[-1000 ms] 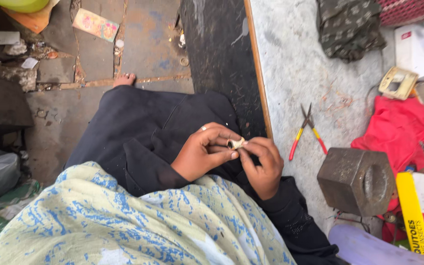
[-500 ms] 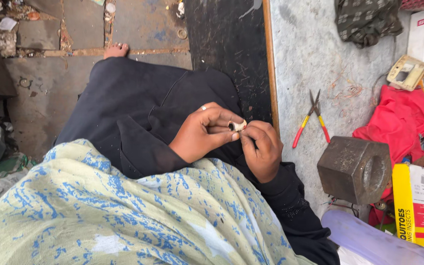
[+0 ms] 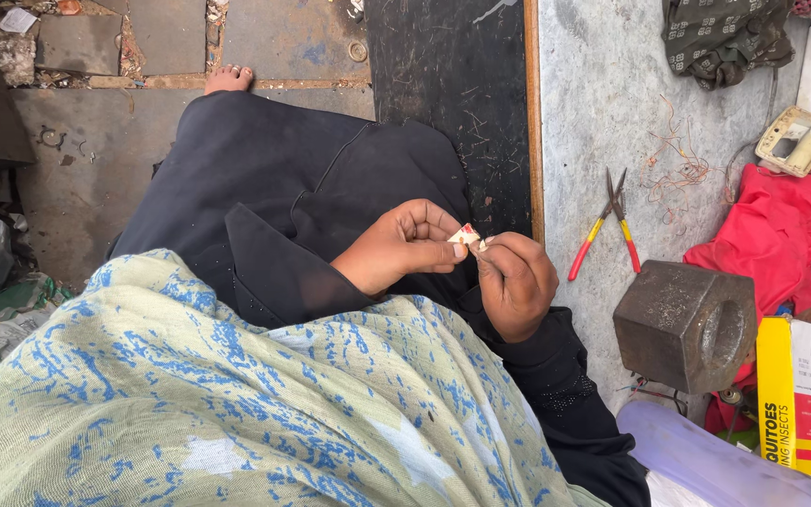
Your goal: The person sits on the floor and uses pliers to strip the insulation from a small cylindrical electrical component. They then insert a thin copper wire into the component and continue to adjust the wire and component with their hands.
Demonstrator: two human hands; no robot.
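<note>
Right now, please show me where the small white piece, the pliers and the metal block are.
small white piece [image 3: 466, 235], head view, on its white body between both hands' fingertips.
pliers [image 3: 633, 249], head view, on one red-and-yellow handle.
metal block [image 3: 673, 314], head view, on its top face.

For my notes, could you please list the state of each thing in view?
Left hand: pinching the small white piece.
Right hand: pinching the same piece.
Pliers: open, lying untouched.
Metal block: on its side, hole facing right.
Red cloth: crumpled.
</note>
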